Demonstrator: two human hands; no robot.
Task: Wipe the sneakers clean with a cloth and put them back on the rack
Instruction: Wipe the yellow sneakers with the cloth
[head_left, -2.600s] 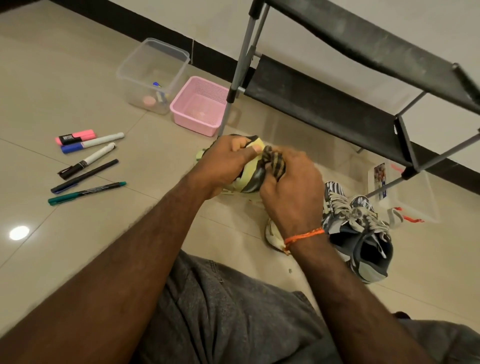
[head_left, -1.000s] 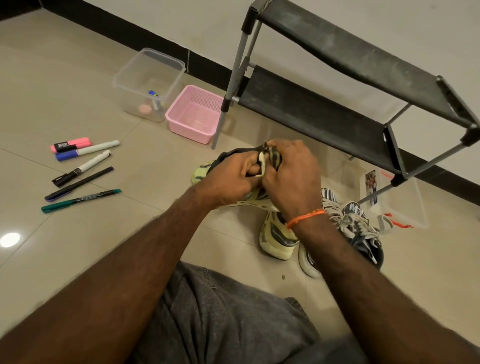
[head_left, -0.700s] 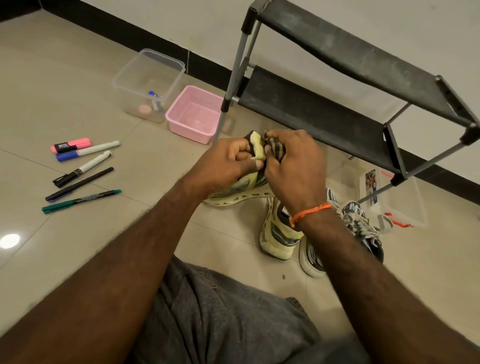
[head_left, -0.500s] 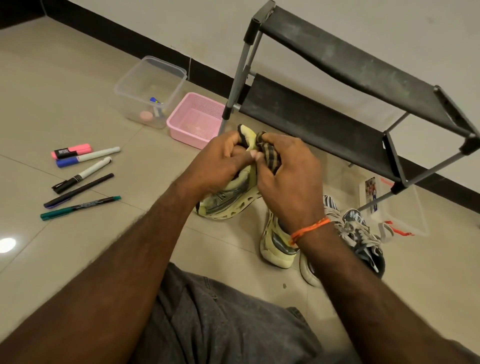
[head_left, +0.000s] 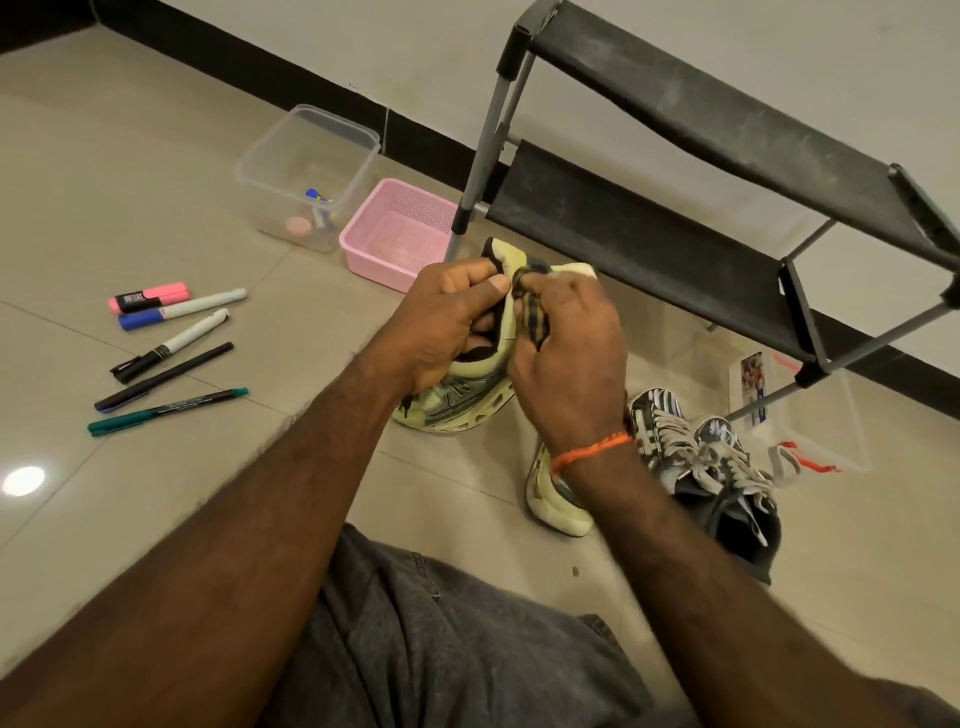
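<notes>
The left hand gripped the yellow sneaker by its heel collar, above the floor. The right hand pinched the striped cloth against that collar, before the rack.

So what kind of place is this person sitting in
Probably a home entryway or room corner: a tiled floor, a black two-tier shoe rack against the wall, and sneakers on the floor beside it.
</notes>
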